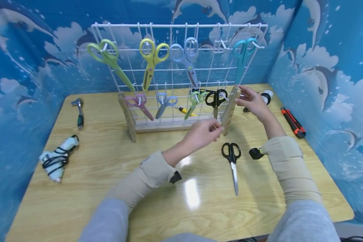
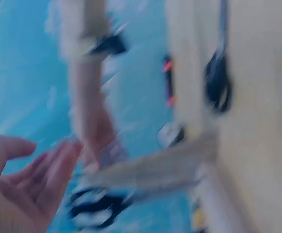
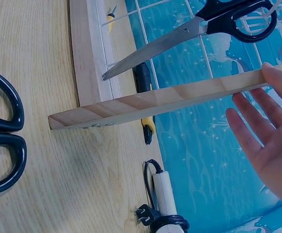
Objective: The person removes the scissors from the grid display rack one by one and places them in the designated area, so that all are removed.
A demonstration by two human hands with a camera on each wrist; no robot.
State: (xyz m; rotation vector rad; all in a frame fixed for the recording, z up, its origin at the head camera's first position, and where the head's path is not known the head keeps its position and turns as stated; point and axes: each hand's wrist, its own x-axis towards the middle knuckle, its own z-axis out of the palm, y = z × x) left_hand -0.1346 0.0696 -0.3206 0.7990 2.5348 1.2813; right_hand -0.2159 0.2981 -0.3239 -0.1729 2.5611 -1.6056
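A white wire rack [image 1: 170,69] with wooden side legs stands on the table, hung with coloured scissors. On its lower right hook are black-handled scissors [image 1: 216,99], blade down. My left hand [image 1: 203,132] is just in front of and below that blade, fingers loosely bent, holding nothing. With its fingertips, my right hand [image 1: 254,102] holds the top of the rack's right wooden leg [image 3: 155,99], one digit over the edge and the others on the far side. Larger black-handled scissors [image 1: 231,154] lie on the table below. The left wrist view is blurred.
A red-and-black utility knife [image 1: 293,122] lies at the right edge. A corded white item [image 3: 164,194] is behind the right leg. On the left are a ratchet [image 1: 79,112] and a cord-wrapped pale tool [image 1: 59,158]. Yellow-and-black tools [image 1: 186,111] lie behind the rack.
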